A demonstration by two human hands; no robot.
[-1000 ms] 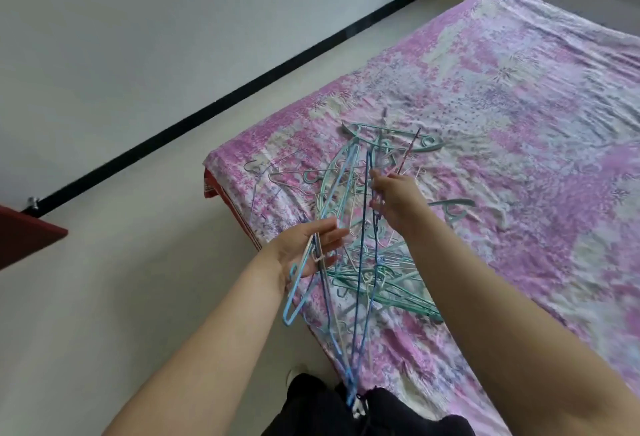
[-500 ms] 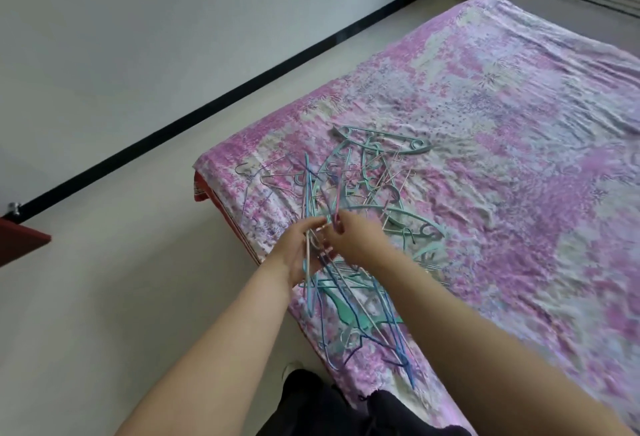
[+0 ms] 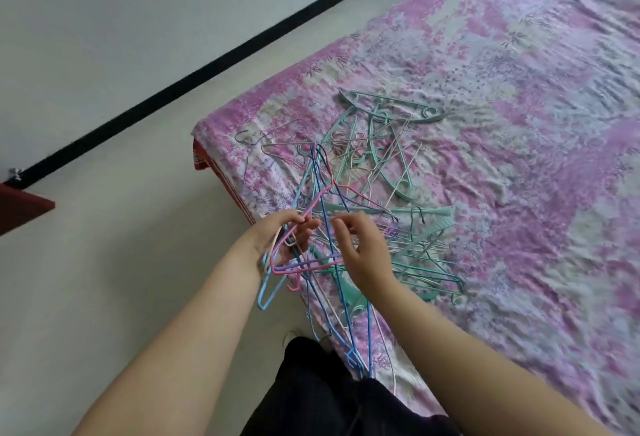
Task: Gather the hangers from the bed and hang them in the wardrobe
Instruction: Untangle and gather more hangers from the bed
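Head camera, looking down over two bare forearms at a bed (image 3: 519, 124) covered with a pink and lilac flowered sheet; no writing or labels can be read anywhere. A tangle of thin wire and plastic hangers (image 3: 377, 145) lies near the bed's corner, too overlapped to count. The left hand (image 3: 277, 238) has its fingers curled round a bundle of hangers (image 3: 322, 262), blue, pink, purple and white, hanging over the bed's edge. The right hand (image 3: 360, 248) hovers just beside it, fingers loosely bent, thumb and forefinger close together; whether they pinch a wire cannot be told
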